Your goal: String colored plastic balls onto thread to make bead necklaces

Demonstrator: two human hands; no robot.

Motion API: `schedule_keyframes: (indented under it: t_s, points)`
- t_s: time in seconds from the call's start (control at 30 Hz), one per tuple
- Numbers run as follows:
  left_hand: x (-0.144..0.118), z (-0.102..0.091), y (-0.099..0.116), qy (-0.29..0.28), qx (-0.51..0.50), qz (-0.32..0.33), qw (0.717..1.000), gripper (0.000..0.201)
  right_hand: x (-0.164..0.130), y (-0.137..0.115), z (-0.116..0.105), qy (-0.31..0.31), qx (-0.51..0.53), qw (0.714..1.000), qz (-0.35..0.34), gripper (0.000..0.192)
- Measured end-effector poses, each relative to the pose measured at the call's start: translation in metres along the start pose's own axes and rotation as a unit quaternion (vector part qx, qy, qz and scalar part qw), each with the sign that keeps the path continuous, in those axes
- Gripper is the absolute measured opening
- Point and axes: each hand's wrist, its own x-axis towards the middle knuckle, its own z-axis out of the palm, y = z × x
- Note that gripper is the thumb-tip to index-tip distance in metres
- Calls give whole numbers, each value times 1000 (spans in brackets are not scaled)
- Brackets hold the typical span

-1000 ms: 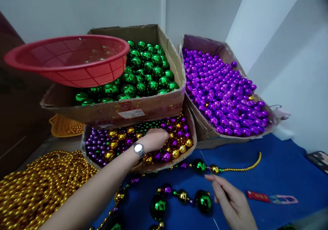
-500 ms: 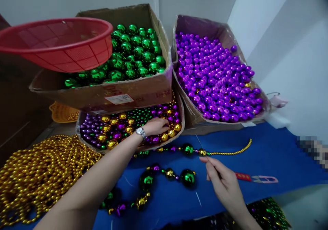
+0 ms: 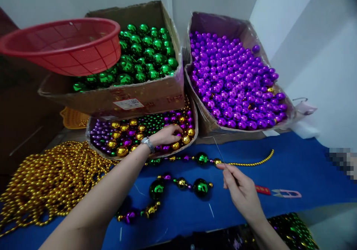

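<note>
My left hand (image 3: 166,135), with a watch (image 3: 147,143) on the wrist, reaches into a low box (image 3: 93,148) of mixed shiny beads. Its curled fingers are among gold and purple beads (image 3: 166,148); whatever they pinch is hidden. Upright in my closed right hand (image 3: 242,188) is a thin needle (image 3: 218,149), its tip pointing up and left. Just behind that hand lies a strand with a large green bead (image 3: 201,158) and a thin gold bead tail (image 3: 252,164). A second strand of green, gold and purple beads (image 3: 156,190) curves across the blue cloth (image 3: 189,214).
A box of green balls (image 3: 147,94) stands behind, with a red basket (image 3: 83,58) on it. Purple balls (image 3: 231,83) fill another box. Gold bead chains (image 3: 55,183) heap at left, near a yellow basket (image 3: 71,118). Pink thread snips (image 3: 287,193) lie right of my right hand.
My left hand stays among the mixed beads, its fingers shifted slightly left and curled. My right hand keeps the needle in nearly the same place. The view has shifted a little.
</note>
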Motion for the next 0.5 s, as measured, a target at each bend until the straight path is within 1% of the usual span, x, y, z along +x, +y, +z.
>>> schedule_keyframes:
  t_s: [0.13,0.23,0.27,0.3,0.33,0.4,0.43,0.5]
  points:
    - [-16,-2,4,66,-121,-8,990,35,-2,-2,7,-46,-13,999,4,35]
    - [-31,2,7,111,-202,-7,973,39,-3,-3,13,-76,-34,997,-2,37]
    - [-36,4,9,121,-246,-9,962,39,-4,-3,15,-83,-43,996,-5,36]
    - [-41,6,10,126,-305,-12,944,39,-4,-3,17,-87,-52,995,-10,36]
    - [-47,8,12,129,-376,-18,918,38,-3,-3,19,-89,-59,994,-18,36]
    - [-57,12,17,134,-511,-32,849,36,-3,-2,23,-90,-69,993,-39,34]
    - [-62,14,19,137,-557,-41,818,35,-2,-2,25,-90,-72,992,-49,32]
    - [-71,17,24,146,-599,-53,785,32,-1,-1,28,-90,-78,991,-67,30]
